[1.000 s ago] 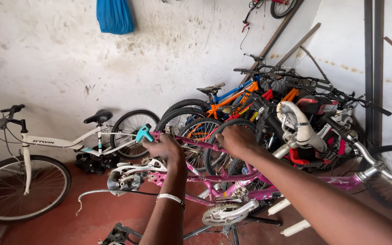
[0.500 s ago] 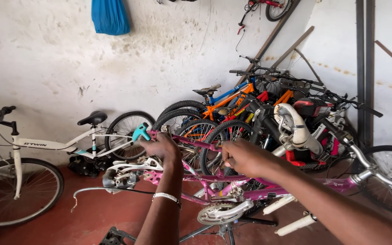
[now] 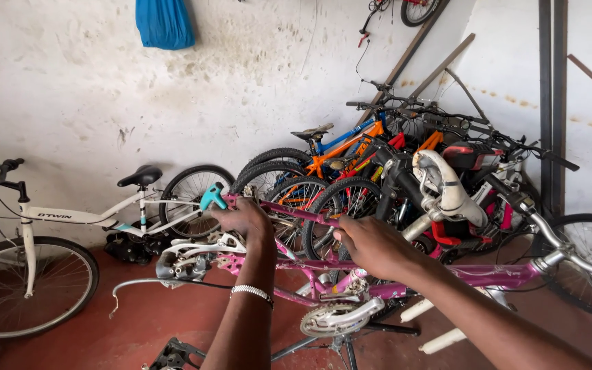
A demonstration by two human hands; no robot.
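A pink bicycle frame (image 3: 495, 275) lies upside down on a stand in front of me, with no rear wheel in it. My left hand (image 3: 244, 218) grips the thin pink rear stay near its teal tip (image 3: 212, 196); a beaded bracelet sits on that wrist. My right hand (image 3: 373, 245) holds the same pink stay (image 3: 303, 212) further right. Below the hands are the silver chainring and crank (image 3: 329, 317) and a silver rear derailleur (image 3: 179, 259) with a loose cable.
A white bicycle (image 3: 56, 226) leans on the stained wall at left. Several bicycles, orange, blue and black, are stacked in the right corner (image 3: 378, 157). A blue bag (image 3: 164, 22) hangs high on the wall. The floor is red.
My right hand has slid a little right and down along the pink stay. The view has shifted slightly; the left hand keeps its grip.
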